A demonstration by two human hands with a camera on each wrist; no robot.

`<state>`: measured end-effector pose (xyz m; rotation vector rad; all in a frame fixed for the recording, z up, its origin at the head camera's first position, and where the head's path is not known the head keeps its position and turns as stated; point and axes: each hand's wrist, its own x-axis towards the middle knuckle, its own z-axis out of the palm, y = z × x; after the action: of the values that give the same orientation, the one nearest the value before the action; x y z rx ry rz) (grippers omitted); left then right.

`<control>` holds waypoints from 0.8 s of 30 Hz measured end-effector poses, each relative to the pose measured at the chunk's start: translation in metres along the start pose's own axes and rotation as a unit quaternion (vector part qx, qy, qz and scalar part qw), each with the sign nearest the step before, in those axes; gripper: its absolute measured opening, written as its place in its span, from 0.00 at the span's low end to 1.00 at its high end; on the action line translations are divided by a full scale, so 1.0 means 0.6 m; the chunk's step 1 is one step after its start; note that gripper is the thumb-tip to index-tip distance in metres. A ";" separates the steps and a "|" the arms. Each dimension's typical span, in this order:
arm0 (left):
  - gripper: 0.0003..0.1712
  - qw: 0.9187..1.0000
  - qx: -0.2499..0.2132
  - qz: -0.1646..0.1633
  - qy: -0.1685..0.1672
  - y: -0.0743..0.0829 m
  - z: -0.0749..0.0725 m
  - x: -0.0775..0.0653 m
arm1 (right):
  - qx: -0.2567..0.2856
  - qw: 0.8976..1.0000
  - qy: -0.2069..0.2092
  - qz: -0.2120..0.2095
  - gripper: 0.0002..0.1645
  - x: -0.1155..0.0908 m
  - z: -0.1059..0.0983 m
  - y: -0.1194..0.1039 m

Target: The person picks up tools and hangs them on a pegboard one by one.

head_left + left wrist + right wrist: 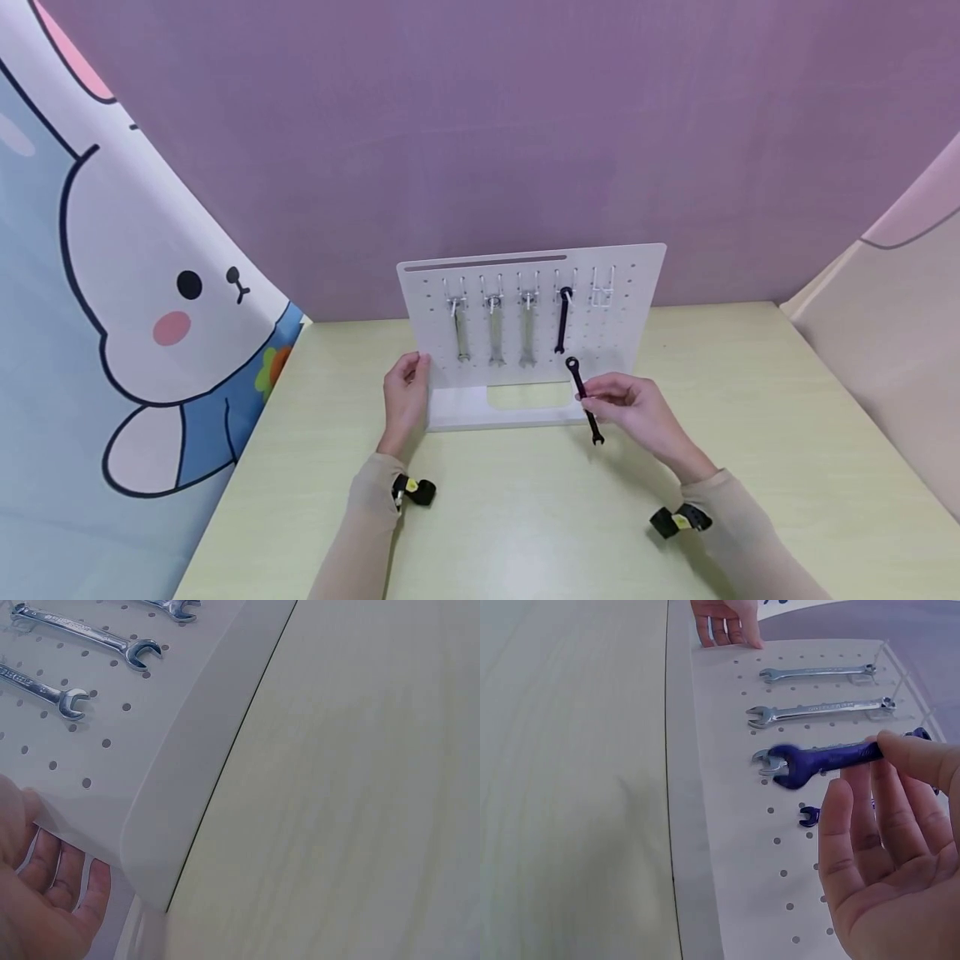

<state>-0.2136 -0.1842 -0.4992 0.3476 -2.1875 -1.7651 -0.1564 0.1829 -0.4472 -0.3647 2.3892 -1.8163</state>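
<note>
A white pegboard stand (622, 333) stands upright on the table. My left hand (406, 398) holds its left edge, thumb at the front; the fingers (69, 874) show past the edge in the left wrist view. My right hand (628, 408) pinches a black combination wrench (580, 385) in front of the board's lower right, ring end up and open end down. In the right wrist view this wrench (829, 759) looks dark blue and partly covers a silver one behind it. Another black wrench (562, 321) hangs on a hook, right of three silver wrenches (496, 333).
An unoccupied wire hook (602, 287) sits at the board's right. The board's base (457, 408) has a cut-out and lies on the pale wooden table (510, 508). A purple curtain (480, 150) hangs behind, and a rabbit-print cloth (150, 275) on the left.
</note>
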 end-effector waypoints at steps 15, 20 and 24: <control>0.15 1.000 -0.002 -0.009 -0.009 -0.001 -0.003 0.001 | 0.036 0.999 0.031 -0.007 0.17 0.011 -0.005 -0.007; 0.15 1.000 -0.005 -0.010 -0.011 0.000 -0.003 0.000 | 0.039 0.999 0.036 -0.006 0.17 0.012 -0.010 -0.012; 0.15 1.000 -0.005 -0.010 -0.011 0.000 -0.003 0.000 | 0.043 0.998 0.045 -0.008 0.18 0.014 -0.014 -0.023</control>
<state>-0.2130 -0.1858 -0.4990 0.3514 -2.1961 -1.7983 -0.1645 0.1849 -0.4312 -0.3003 2.3612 -1.9762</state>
